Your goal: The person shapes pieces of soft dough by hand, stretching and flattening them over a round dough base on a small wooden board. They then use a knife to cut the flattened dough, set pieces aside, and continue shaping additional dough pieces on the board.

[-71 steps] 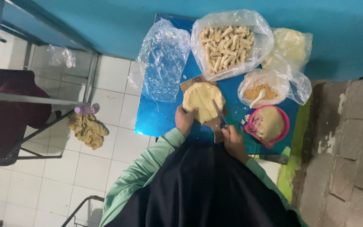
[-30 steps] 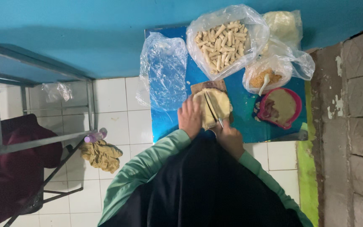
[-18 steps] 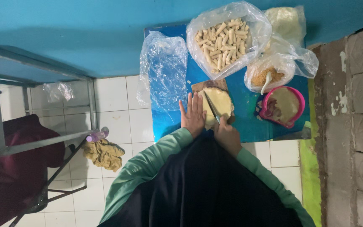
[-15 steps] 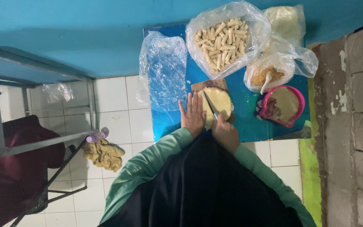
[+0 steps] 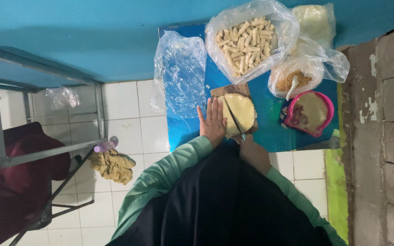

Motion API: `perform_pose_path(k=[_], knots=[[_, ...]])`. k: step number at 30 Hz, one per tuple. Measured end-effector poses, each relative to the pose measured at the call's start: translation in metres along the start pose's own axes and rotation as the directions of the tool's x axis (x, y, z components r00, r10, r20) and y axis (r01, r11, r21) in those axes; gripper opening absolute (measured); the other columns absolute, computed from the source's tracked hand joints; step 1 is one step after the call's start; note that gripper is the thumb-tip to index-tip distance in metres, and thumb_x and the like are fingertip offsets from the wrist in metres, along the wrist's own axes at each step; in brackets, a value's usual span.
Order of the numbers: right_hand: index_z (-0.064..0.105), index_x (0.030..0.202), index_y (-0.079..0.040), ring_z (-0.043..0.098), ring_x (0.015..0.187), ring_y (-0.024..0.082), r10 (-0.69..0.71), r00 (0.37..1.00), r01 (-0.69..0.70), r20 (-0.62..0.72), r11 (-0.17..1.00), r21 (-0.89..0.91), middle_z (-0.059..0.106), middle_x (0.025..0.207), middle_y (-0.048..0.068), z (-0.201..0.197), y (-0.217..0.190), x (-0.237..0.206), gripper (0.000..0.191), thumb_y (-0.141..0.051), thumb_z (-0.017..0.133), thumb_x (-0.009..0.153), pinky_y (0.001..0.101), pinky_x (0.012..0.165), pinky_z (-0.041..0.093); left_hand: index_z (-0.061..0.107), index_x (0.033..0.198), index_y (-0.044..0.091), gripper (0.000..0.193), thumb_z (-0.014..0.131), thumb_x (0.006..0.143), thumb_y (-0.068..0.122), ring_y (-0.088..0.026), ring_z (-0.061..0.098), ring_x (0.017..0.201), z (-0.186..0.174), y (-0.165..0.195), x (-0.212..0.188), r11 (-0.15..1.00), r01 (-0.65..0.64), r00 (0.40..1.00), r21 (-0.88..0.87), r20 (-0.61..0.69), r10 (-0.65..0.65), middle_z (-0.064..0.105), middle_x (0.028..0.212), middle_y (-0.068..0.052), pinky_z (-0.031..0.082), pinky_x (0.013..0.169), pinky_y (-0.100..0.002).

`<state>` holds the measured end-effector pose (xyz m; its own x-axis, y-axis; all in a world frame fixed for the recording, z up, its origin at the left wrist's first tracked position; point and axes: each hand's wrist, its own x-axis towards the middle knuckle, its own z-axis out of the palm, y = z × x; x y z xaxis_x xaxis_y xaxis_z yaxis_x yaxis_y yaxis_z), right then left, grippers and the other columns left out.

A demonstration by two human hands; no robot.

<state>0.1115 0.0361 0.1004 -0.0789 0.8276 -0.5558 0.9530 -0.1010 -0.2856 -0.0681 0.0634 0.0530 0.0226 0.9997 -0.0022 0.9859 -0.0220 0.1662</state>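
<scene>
**Cutting a stack of thin wrappers on a little blue table**

The person's left hand lay flat and open, fingers spread, pressing on the left part of a pale round stack of wrappers. So nothing gripped there, just holding it down. The right hand was clenched around the handle of a knife, and the blade ran diagonally across the wrappers, right beside the left fingertips. Most of that hand sat at the near edge of the table, partly hidden by the dark clothing, so I couldn't make out the handle itself.

The wrappers sat on a small wooden board at about the middle of the blue table, closer to the near edge than the far one.

Other stuff on the table: a crumpled clear plastic bag covered the left edge and hung over it a bit. At the far edge was a big plastic-lined bowl of pale rolled sticks, with another bag of something pale in the far right corner. Just right of the board was a small bag of orange-brown filling with a white spoon stuck in it, and toward the near right corner a pink bowl with paste-like stuff inside.

Off the table, on the white tiled floor to the left, there was a yellowish rag near the leg of a metal frame.
</scene>
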Motion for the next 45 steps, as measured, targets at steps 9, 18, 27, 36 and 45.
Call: perform_pose_path(k=[9, 18, 27, 36, 45], knots=[[0.054, 0.107, -0.008, 0.066, 0.068, 0.049, -0.072, 0.979, 0.073, -0.19, 0.997, -0.002, 0.067, 0.072, 0.025, -0.021, 0.043, -0.035, 0.034, -0.041, 0.046, 0.102, 0.0619, 0.062, 0.05, 0.034, 0.155, -0.003, 0.065, 0.052, 0.102, 0.031, -0.043, 0.029, 0.147, 0.007, -0.024, -0.015, 0.849, 0.031, 0.994, -0.527, -0.073, -0.081, 0.035, 0.16, -0.025, 0.028, 0.117, -0.06], [0.06, 0.108, 0.001, 0.058, 0.092, 0.045, -0.165, 0.787, 0.234, -0.595, 0.972, 0.04, 0.061, 0.095, 0.025, -0.024, 0.058, -0.013, 0.019, -0.018, 0.057, 0.102, 0.0546, 0.079, 0.045, 0.066, 0.116, -0.002, 0.06, 0.079, 0.083, 0.046, -0.015, 0.058, 0.065, 0.026, -0.025, -0.016, -0.139, 0.71, 0.639, -0.69, 0.715, -0.284, 0.065, 0.086, -0.009, 0.048, 0.052, -0.031], [0.062, 0.128, 0.0, 0.056, 0.102, 0.043, -0.247, 0.661, 0.273, -0.708, 0.959, -0.08, 0.06, 0.109, 0.024, -0.033, 0.036, 0.013, 0.04, -0.019, 0.071, 0.094, 0.0518, 0.087, 0.044, 0.06, 0.111, -0.001, 0.05, 0.084, 0.081, 0.031, -0.013, 0.064, 0.073, 0.026, -0.012, -0.01, -0.331, 0.473, 0.737, -0.816, 0.573, -0.358, 0.07, 0.092, -0.009, 0.054, 0.063, -0.031], [0.031, 0.151, 0.005, 0.047, 0.133, 0.033, -0.558, 0.713, 0.699, -0.425, 0.517, 0.493, 0.042, 0.149, 0.019, -0.088, -0.014, 0.007, 0.097, -0.031, 0.085, 0.079, 0.0436, 0.106, 0.041, 0.058, 0.12, 0.005, 0.046, 0.076, 0.085, 0.03, -0.028, 0.073, 0.081, -0.081, -0.048, 0.004, 0.528, 0.037, 0.962, -0.849, 0.173, 0.209, 0.073, 0.095, -0.015, 0.057, 0.072, -0.038], [0.064, 0.129, -0.002, 0.067, 0.094, 0.014, -0.269, 0.963, 0.015, 0.009, 0.086, 0.996, 0.072, 0.111, 0.004, -0.052, -0.001, 0.033, 0.036, -0.021, 0.064, 0.098, 0.0326, 0.084, 0.053, 0.06, 0.132, 0.008, 0.062, 0.083, 0.078, 0.031, -0.03, 0.072, 0.111, -0.054, -0.045, 0.114, 0.466, 0.096, 0.824, -0.879, 0.333, 0.458, 0.069, 0.125, -0.012, 0.058, 0.093, -0.042]])
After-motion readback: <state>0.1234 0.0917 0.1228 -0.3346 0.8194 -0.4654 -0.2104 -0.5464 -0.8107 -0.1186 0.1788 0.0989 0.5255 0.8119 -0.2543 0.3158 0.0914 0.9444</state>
